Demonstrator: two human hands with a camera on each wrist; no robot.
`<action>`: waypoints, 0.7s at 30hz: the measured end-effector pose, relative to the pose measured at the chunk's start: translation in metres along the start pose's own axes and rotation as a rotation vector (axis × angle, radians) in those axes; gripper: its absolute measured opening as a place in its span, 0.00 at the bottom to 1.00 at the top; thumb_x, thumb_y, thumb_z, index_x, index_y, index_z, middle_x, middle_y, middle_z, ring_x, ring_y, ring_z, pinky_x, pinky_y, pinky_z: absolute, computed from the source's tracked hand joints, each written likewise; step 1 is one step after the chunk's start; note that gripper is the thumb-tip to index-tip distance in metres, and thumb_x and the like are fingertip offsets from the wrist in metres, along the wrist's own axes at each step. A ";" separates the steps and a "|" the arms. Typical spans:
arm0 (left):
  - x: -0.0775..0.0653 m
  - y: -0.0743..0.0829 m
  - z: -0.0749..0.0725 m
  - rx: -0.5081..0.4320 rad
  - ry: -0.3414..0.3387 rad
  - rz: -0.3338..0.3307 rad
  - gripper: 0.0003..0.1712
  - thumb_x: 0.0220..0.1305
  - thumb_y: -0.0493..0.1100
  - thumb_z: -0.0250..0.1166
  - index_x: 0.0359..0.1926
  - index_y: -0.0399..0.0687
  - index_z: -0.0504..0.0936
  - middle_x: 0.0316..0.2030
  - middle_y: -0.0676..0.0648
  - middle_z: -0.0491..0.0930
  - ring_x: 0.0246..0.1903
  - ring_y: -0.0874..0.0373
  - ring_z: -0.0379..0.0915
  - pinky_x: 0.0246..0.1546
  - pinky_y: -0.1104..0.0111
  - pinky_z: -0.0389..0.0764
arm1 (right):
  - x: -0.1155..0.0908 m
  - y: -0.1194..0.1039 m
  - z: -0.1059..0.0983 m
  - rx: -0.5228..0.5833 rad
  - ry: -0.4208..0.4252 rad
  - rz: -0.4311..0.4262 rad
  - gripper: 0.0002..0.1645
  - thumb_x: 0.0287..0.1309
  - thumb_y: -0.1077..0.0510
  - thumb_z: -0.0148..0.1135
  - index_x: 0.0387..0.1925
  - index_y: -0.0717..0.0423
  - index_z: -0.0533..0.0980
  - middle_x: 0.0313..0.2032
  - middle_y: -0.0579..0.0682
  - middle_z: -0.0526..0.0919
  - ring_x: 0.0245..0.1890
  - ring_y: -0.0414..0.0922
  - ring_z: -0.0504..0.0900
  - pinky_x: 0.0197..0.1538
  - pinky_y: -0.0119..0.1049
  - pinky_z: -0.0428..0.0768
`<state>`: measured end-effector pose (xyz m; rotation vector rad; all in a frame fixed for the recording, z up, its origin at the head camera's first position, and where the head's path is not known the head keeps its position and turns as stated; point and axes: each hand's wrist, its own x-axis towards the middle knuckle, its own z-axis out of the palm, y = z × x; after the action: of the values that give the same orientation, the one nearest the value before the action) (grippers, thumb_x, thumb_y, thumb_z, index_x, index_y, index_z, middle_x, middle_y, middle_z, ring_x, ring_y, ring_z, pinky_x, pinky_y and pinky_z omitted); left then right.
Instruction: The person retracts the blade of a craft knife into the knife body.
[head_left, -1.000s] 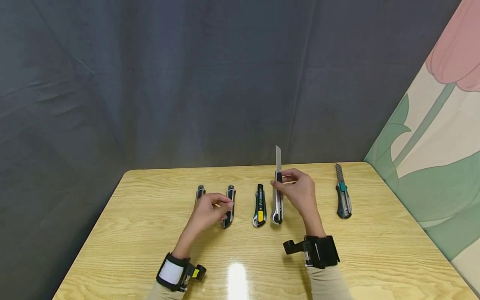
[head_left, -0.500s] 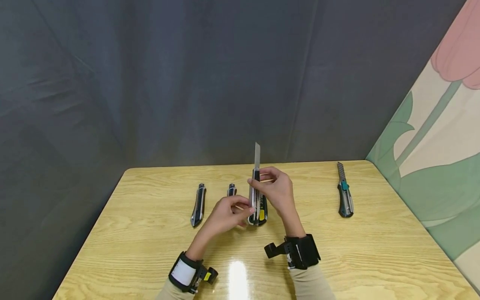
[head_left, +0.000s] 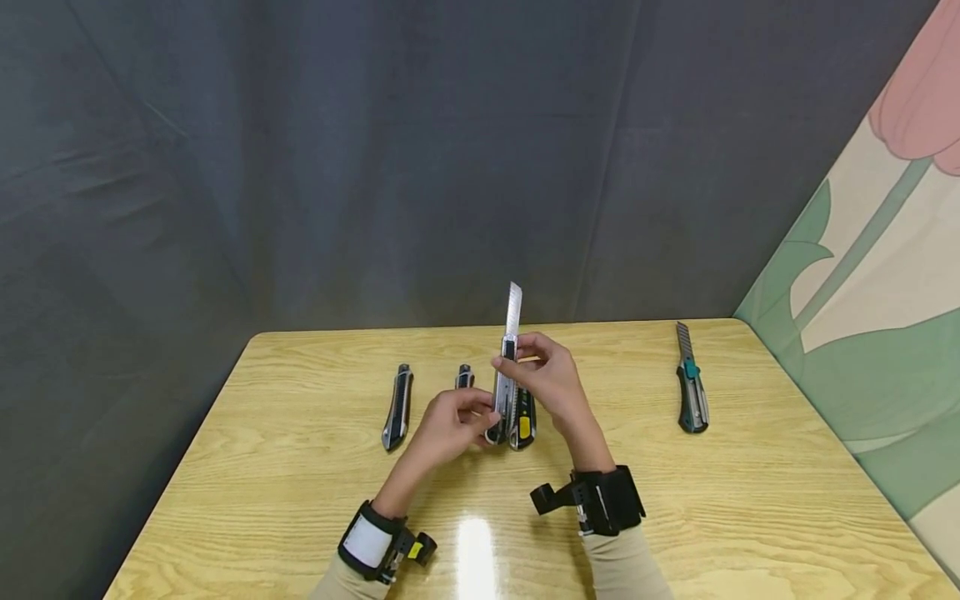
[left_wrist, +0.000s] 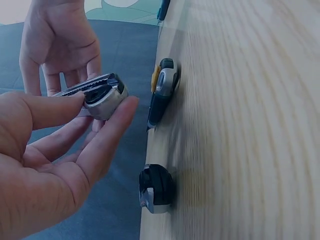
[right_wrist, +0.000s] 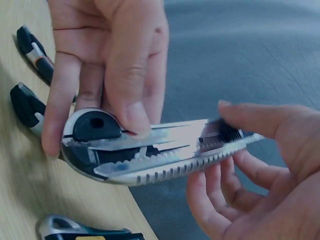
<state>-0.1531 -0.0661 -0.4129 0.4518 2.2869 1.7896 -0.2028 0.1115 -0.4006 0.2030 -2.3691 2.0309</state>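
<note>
- Fingers of our left hand and our right hand stood narrow, both pinching one silver cutter, which we held raised over the wooden table.
- Farthest left, a black cutter lay with its handle end toward us, probably placed so for easy taking.
- To the right of it lay a second cutter, partly behind our left hand in the head view.
- With the left hand we pinched the butt of the silver cutter between thumb and fingers, it seemed to us for steadying it.
- Its long blade pointed away from us, which we judged the safer way.
- With the right hand we gripped higher, the thumb beside a black part, perhaps for better control.
- Just beside, a yellow-marked cutter lay partly covered by the held one.
- Farthest right, well apart, a teal cutter lay with blade out, maybe so its edge would touch nothing.
</note>
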 end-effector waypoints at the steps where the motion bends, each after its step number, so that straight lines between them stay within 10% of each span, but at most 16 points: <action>1: 0.002 -0.005 0.000 -0.008 0.005 -0.001 0.15 0.62 0.34 0.62 0.50 0.33 0.78 0.43 0.31 0.81 0.31 0.42 0.80 0.34 0.42 0.84 | 0.000 0.000 -0.001 0.028 -0.016 0.013 0.23 0.51 0.48 0.69 0.46 0.54 0.77 0.41 0.57 0.80 0.36 0.49 0.81 0.43 0.51 0.85; 10: 0.013 -0.027 -0.001 -0.048 0.025 -0.012 0.15 0.59 0.39 0.65 0.48 0.42 0.81 0.41 0.37 0.82 0.33 0.51 0.81 0.36 0.47 0.86 | 0.005 -0.002 0.000 0.135 -0.040 0.087 0.24 0.57 0.42 0.62 0.44 0.57 0.79 0.38 0.51 0.85 0.39 0.49 0.81 0.46 0.49 0.85; 21: -0.001 0.004 -0.002 -0.082 0.042 -0.061 0.18 0.60 0.35 0.63 0.51 0.34 0.79 0.45 0.32 0.82 0.39 0.45 0.80 0.42 0.42 0.82 | 0.005 0.000 0.003 0.153 -0.046 0.051 0.22 0.59 0.47 0.61 0.43 0.63 0.77 0.34 0.49 0.83 0.33 0.45 0.79 0.36 0.40 0.84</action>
<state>-0.1526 -0.0671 -0.4089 0.3304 2.2191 1.8721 -0.2072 0.1081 -0.4010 0.1949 -2.2678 2.2565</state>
